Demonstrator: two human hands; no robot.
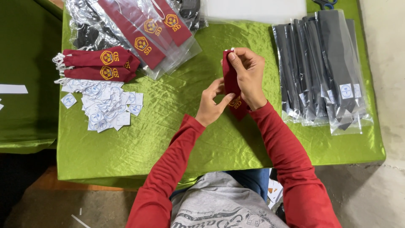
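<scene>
Maroon fabric tie point(231, 82), narrow and flat, with a yellow embroidered emblem near its lower end; long axis running away from the person, over the crinkled green satin cloth point(168, 122); right hand point(248, 76) fingers closed around its upper part; left hand point(211, 103) pinching the lower edge; bagged dark ties point(325, 63) lying to the right.

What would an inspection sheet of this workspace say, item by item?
Surface: green cloth over the table, wrinkled.
Job's things: maroon tie held upright in both hands.
Clutter: maroon ties, loose white labels, clear bags with ties, bagged dark ties.
Grips: left hand pinches the tie's lower part; right hand clasps its top.
Cables: nothing seen.
Surroundings: scissors at the top edge, bare floor at right.
</scene>
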